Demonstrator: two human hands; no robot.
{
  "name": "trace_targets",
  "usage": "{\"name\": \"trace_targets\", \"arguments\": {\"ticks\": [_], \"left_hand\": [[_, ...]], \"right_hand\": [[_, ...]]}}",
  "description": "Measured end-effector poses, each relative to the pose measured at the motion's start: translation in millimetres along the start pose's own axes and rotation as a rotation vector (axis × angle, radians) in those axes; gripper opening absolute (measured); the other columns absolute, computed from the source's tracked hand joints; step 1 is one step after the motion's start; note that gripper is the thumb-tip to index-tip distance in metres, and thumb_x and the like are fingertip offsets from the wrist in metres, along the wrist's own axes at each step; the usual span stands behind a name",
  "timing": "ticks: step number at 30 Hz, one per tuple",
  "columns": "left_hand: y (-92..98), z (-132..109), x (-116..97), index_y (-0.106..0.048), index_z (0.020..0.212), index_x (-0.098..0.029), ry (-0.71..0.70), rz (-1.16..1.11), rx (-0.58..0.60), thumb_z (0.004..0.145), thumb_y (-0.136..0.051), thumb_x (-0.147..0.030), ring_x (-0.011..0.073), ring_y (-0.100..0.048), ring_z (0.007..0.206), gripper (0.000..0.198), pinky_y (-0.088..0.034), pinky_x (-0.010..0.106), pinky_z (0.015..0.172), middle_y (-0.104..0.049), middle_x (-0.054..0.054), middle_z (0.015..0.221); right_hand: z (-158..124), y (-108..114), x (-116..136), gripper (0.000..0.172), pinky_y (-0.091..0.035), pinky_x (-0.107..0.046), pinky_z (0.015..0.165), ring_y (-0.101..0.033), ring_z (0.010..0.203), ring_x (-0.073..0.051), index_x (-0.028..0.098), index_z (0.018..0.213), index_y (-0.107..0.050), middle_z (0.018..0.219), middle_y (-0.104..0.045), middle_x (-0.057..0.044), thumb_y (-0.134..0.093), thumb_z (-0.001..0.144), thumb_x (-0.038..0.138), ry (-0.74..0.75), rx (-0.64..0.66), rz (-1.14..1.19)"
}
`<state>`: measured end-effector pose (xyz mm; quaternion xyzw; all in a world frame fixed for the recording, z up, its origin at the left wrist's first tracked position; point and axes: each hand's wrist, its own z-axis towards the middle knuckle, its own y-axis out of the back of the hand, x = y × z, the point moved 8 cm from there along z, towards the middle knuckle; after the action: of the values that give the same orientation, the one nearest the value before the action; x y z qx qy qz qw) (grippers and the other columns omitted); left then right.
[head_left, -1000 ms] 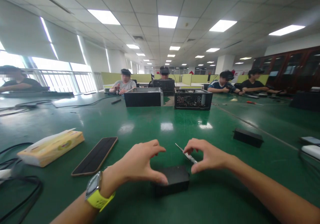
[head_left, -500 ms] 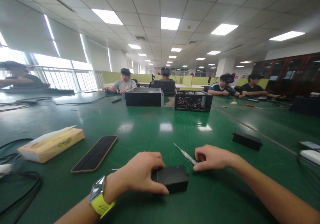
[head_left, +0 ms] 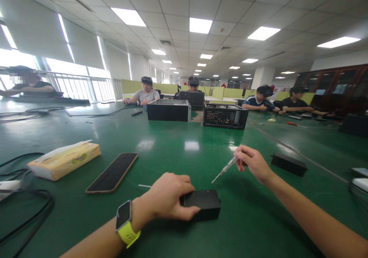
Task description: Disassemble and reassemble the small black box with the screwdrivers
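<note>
My left hand (head_left: 172, 196) is closed around the left end of a small black box (head_left: 205, 206), which rests on the green table (head_left: 172, 154). Thumb and fingers grip opposite sides of it. A screwdriver with a clear handle (head_left: 228, 166) is pinched in my right hand (head_left: 249, 160). Its thin tip points down and left, a little above and behind the box, apart from it. A thin metal rod (head_left: 144, 186) sticks out from behind my left hand; its other end is hidden.
A phone (head_left: 113, 173) and a tissue pack (head_left: 66, 160) lie at left, near black cables (head_left: 43, 208). Another black box (head_left: 289, 164) is at right. Two computer cases (head_left: 168, 111) stand farther back, one with perforated metal. Several people sit around the table; an orange-handled screwdriver (head_left: 293, 124) lies far right.
My right hand has lifted the screwdriver from the table and turned it so its tip points down-left. My left hand stays on the black box. The view has shifted slightly.
</note>
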<state>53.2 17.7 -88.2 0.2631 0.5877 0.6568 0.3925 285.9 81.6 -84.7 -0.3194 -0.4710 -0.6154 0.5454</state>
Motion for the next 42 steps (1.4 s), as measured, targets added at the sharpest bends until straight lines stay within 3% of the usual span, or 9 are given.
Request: {"name": "trace_targets", "arguments": {"ticks": [6,11,22,27,35,42], "left_hand": [[-1.5,0.8,0.4,-0.071,0.09,-0.02,-0.039,0.069,-0.028,0.077,-0.058,-0.058,0.0139,-0.059,0.06,0.042,-0.032,0.024,0.048,-0.066,0.003,0.081],[-7.0,2.0,2.2,-0.07,0.086,-0.02,-0.064,0.092,-0.024,0.08,-0.056,-0.051,0.0131,-0.058,0.058,0.035,-0.033,0.024,0.048,-0.065,0.001,0.079],[-9.7,1.7,6.0,-0.068,0.086,-0.019,-0.065,0.077,-0.043,0.08,-0.054,-0.052,0.0149,-0.06,0.06,0.037,-0.036,0.025,0.049,-0.064,0.002,0.077],[-7.8,5.5,4.4,-0.067,0.085,-0.019,-0.056,0.065,-0.028,0.079,-0.055,-0.051,0.0153,-0.059,0.061,0.035,-0.035,0.025,0.05,-0.063,0.002,0.075],[-6.5,6.8,3.9,-0.066,0.084,-0.021,-0.001,0.084,0.026,0.078,-0.055,-0.052,0.0171,-0.061,0.064,0.033,-0.033,0.027,0.051,-0.064,0.001,0.077],[-9.0,7.5,9.3,-0.064,0.082,-0.021,0.006,0.109,0.021,0.076,-0.058,-0.052,0.016,-0.06,0.064,0.032,-0.03,0.026,0.05,-0.064,0.001,0.078]], "right_hand": [[-2.8,2.0,1.0,0.016,-0.032,-0.023,0.04,-0.044,0.041,-0.009,0.019,0.071,-0.052,0.052,-0.047,0.005,-0.056,0.082,0.031,0.035,-0.115,0.13],[-3.6,1.8,4.1,0.008,-0.03,-0.022,0.039,-0.043,0.039,-0.008,0.018,0.071,-0.056,0.053,-0.049,0.005,-0.055,0.077,0.024,0.046,-0.094,0.257],[-4.6,-14.7,-2.4,0.011,-0.032,-0.021,0.041,-0.046,0.04,-0.008,0.018,0.071,-0.056,0.053,-0.051,0.005,-0.057,0.079,0.026,0.016,-0.058,0.194],[-1.8,-16.3,-13.9,0.015,-0.034,-0.021,0.04,-0.048,0.038,-0.008,0.019,0.071,-0.053,0.049,-0.052,0.006,-0.059,0.077,0.032,-0.116,-0.04,0.201],[-5.8,-32.7,-46.5,0.017,-0.034,-0.018,0.036,-0.053,0.037,-0.009,0.017,0.074,-0.051,0.05,-0.056,0.005,-0.055,0.077,0.034,-0.353,0.112,0.215],[-18.3,-28.7,-44.4,0.022,-0.036,-0.016,0.038,-0.055,0.04,-0.008,0.016,0.077,-0.051,0.059,-0.063,0.002,-0.062,0.08,0.035,-0.405,0.162,0.257]]}}
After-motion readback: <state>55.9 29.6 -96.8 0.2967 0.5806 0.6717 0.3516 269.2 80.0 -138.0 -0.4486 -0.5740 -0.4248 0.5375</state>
